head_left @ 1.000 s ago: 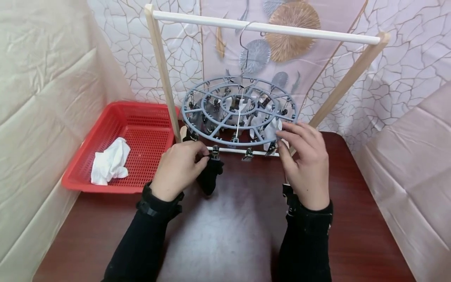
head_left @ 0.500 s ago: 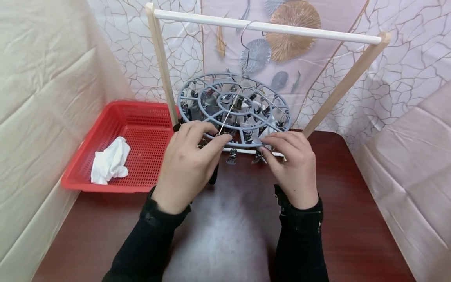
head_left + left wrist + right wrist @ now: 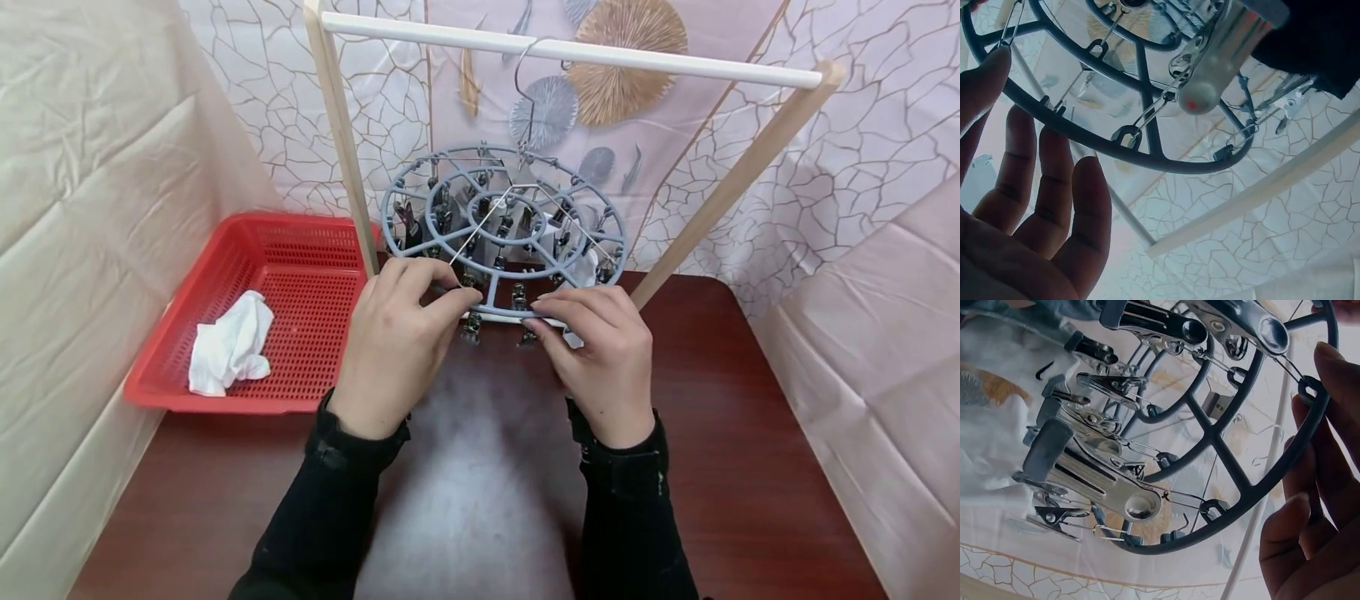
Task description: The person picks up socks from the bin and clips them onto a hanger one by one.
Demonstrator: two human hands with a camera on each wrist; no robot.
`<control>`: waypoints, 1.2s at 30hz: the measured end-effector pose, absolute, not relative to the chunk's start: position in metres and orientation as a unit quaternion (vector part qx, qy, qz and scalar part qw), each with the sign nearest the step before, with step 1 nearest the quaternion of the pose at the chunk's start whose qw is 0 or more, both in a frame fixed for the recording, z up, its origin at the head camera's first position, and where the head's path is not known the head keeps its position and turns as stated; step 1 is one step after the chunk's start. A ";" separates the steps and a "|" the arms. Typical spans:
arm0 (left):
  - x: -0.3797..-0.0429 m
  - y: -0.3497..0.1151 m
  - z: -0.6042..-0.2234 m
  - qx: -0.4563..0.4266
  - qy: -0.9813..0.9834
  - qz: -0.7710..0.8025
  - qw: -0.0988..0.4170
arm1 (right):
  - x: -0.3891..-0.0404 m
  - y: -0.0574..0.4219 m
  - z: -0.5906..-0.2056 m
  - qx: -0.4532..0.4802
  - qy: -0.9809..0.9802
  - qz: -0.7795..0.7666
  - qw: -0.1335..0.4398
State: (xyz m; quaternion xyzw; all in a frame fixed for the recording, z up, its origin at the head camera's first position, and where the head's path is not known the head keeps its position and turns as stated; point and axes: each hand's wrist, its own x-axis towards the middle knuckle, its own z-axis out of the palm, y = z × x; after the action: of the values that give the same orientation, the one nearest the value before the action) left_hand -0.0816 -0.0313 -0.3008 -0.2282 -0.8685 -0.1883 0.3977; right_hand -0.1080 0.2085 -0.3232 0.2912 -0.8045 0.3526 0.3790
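Observation:
A round blue-grey clip hanger (image 3: 491,292) hangs by its metal hook from the white bar. My left hand (image 3: 401,333) pinches its front rim at the left; in the left wrist view the thumb (image 3: 994,78) lies at the rim with the other fingers along its outer side. Just right of the front middle, my right hand (image 3: 600,350) pinches the same rim between thumb and fingers. Metal clips (image 3: 1097,478) dangle from the rings, some gripping white cloth (image 3: 991,456). Black cloth (image 3: 1316,44) hangs near a clip in the left wrist view; the left hand hides it in the head view.
A red plastic basket (image 3: 157,383) stands at the left with a crumpled white cloth (image 3: 232,346) in it. The wooden rack's posts (image 3: 341,133) rise on both sides of the hanger under the white bar (image 3: 570,52). Beneath is a dark red table (image 3: 750,467).
The hanger has turned and tilted, its front clips shifting. My right hand has moved left along the rim. My left hand has gone from the black cloth at a clip to the rim.

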 end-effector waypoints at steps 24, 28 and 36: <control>-0.086 -0.039 -0.302 -0.225 -0.862 -0.197 0.409 | -0.116 0.136 -0.353 0.268 -0.858 0.365 0.244; -0.084 -0.040 -0.302 -0.216 -0.864 -0.208 0.403 | -0.118 0.138 -0.358 0.280 -0.835 0.397 0.258; -0.081 -0.043 -0.301 -0.200 -0.869 -0.210 0.400 | -0.116 0.139 -0.356 0.274 -0.826 0.433 0.235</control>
State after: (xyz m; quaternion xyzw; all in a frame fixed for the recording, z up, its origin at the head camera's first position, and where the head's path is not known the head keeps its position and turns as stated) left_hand -0.0810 -0.0432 -0.3007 -0.2001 -0.8694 -0.2101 0.3999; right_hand -0.1164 0.1391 -0.3561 0.2741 -0.8258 0.4334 0.2347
